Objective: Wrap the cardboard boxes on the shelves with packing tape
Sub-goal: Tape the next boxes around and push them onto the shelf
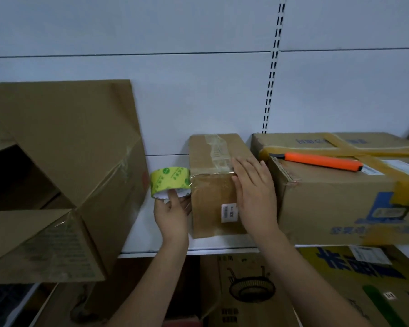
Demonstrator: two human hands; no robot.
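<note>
small cardboard box [214, 185] on the white shelf [222, 250], near its front edge, with narrow gaps to either side. left hand [171, 214] grips the green-printed tape roll [170, 182] at the box's left edge; right hand [253, 192] lies flat, fingers straight, on the box's top and front. white label [229, 212], unreadable. open box [57, 175] left; yellow-taped box [345, 187] with orange knife [316, 160] right.

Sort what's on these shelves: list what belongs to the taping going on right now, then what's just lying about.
In use:
- small box, steadied by the right hand
- tape roll, held by the left hand against the box's left edge

Lying about:
- orange-handled cutter on the large taped box
- open box at left
- printed cartons on the shelf below
</note>
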